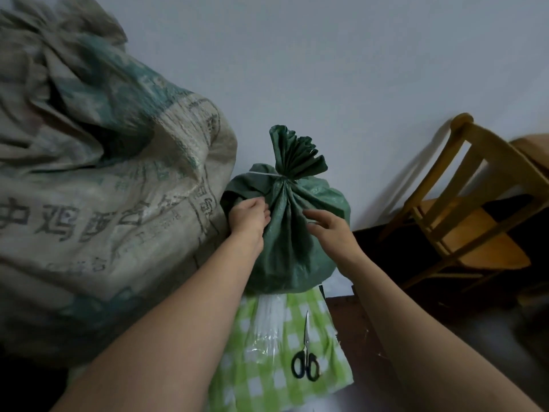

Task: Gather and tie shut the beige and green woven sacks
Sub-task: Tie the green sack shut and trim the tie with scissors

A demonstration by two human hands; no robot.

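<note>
Sacks take up most of the view. The green woven sack (285, 233) stands between the two hands, its neck bunched and cinched by a white tie (267, 174) just above the fingers, and its contents are hidden. The left hand (251, 217) has its fingers curled into a fold on the sack's shoulder, gripping the cloth. The right hand (329, 230) sets lightly bent fingers against the pleats below the tie; whether they pinch a fold I cannot tell. Just left of the left fingers bulges the big printed beige woven sack (104, 188), contents unseen. Below the fingers, a green checked cloth (267, 382) bears black-handled scissors (306, 361) and white strips (270, 319).
</note>
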